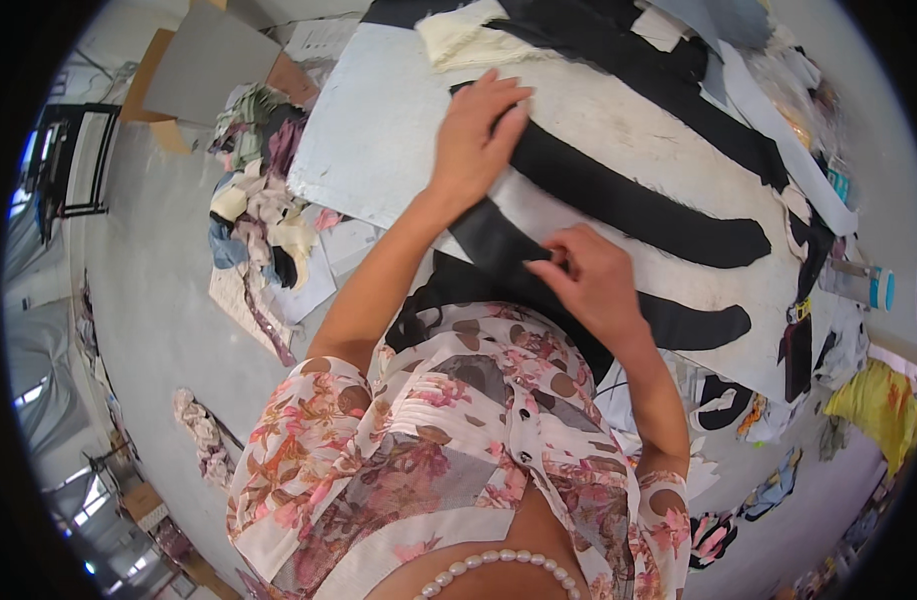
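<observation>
Two curved black fabric strips lie across the pale tabletop in front of me. My left hand [481, 135] rests on the left end of the farther strip [628, 195], its fingers stretched out and lying on the cloth. Closer to my body is the nearer strip [498, 240]; its left part runs up under my left wrist. With thumb and fingers closed, my right hand [593, 285] pinches the upper edge of this nearer strip. Past that hand, the strip's rounded right end [703, 322] lies on the table. The fingertips' exact grip is partly hidden.
Cream fabric [473, 38] and a long black cloth piece [678, 105] lie along the table's far side. A dark-handled tool [798, 350] sits near the right edge. Fabric scraps [263, 220] are heaped left of the table [343, 120]. Yellow cloth [878, 410] lies at right.
</observation>
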The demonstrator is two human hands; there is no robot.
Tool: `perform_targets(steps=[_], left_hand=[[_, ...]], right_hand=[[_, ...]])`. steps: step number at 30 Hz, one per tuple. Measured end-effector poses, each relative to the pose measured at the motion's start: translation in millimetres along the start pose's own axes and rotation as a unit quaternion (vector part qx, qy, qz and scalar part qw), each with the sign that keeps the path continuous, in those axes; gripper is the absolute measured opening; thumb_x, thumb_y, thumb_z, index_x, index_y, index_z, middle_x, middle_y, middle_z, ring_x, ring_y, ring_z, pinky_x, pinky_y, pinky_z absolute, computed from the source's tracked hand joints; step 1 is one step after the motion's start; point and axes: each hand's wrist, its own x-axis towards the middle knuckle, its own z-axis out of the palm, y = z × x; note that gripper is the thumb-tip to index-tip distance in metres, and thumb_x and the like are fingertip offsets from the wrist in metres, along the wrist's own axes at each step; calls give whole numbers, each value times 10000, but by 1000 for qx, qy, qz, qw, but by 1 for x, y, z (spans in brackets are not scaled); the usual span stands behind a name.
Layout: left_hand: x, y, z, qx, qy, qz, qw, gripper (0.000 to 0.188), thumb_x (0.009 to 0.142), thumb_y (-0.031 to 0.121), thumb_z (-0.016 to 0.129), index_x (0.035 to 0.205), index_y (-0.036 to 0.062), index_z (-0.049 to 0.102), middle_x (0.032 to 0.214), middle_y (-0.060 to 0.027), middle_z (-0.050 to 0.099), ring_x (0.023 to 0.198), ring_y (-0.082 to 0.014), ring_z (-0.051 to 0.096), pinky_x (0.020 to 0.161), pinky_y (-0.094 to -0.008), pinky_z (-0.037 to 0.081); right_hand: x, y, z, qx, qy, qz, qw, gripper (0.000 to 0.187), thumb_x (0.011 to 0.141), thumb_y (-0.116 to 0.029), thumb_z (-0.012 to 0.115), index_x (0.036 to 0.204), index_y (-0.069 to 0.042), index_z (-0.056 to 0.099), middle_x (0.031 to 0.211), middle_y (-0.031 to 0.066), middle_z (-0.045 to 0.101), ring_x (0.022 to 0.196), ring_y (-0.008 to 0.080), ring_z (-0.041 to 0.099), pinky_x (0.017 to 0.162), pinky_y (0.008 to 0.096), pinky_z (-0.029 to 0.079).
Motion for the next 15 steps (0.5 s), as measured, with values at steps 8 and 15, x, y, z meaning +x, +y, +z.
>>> perform_targets(steps=[8, 15], left_hand=[[-79, -10, -51, 134, -118, -50, 983, 329, 1001, 239, 483, 1276, 116, 614, 1398, -118, 537, 1422, -330, 346, 1153, -568, 116], [-96, -7, -44, 303, -187, 1, 934, 541, 963, 375, 530, 1445, 143, 448, 1559, -148, 297, 1465, -344, 222, 1145, -622, 79]], right_hand=[[17, 12, 57, -153, 10, -81, 985, 82, 819, -82, 667, 845, -60, 592, 811, 93, 562, 784, 281, 625, 644, 386, 511], [18, 14, 48, -140, 29, -81, 986, 37, 850, -74, 626, 863, -53, 598, 814, 108, 581, 757, 290, 630, 629, 391, 498]])
